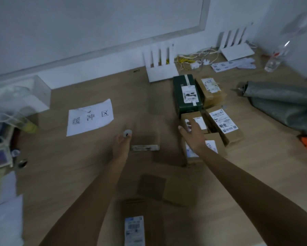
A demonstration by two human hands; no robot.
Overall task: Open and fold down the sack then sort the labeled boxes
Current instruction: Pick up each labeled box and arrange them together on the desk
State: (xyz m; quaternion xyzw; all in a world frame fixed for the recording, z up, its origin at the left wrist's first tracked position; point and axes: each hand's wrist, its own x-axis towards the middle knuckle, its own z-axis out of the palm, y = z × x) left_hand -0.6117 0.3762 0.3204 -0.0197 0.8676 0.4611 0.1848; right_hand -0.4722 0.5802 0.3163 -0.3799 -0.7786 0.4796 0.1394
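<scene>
From the head view we see our right hand (193, 137) spread open over a cluster of brown cardboard labeled boxes (223, 124) on the wooden desk (95, 166). Our left hand (121, 143) pinches a small white object (127, 133) beside a blurred cardboard box (145, 139). The grey sack (280, 102) lies crumpled at the far right.

Surface: wooden surface (88, 167), wall along its far edge.
Left hand (121, 144): reaching forward over the middle, holding a small white round object (127, 133); grip blurred.
Right hand (191, 134): fingers spread, over a brown box (196, 121) in the cluster.
Boxes: green box (186, 94) and brown labeled ones grouped right of centre; blurred brown boxes (166, 189) near the near edge.
Paper sign (89, 117): lies left of centre, handwritten characters.
Sack (280, 102): grey, lying at the right edge.
Routers (160, 63): white, at the far edge.
</scene>
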